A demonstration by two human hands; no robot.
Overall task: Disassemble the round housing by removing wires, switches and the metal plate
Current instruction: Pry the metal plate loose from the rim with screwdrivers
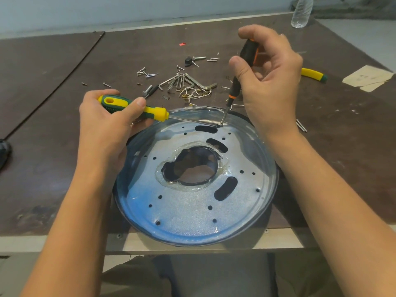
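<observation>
The round housing lies flat at the table's near edge, its shiny metal plate facing up with a ragged hole in the middle and several slots and small holes. My left hand grips a yellow-green screwdriver lying almost level, its shaft reaching right to the plate's far rim. My right hand holds a black-orange screwdriver steeply tilted, tip down at the same spot on the far rim, where both tips meet.
Behind the housing lie several loose screws, hex keys, removed wires with brass terminals and a small black part. Another yellow-green tool handle and paper scraps lie right. A plastic bottle stands far right.
</observation>
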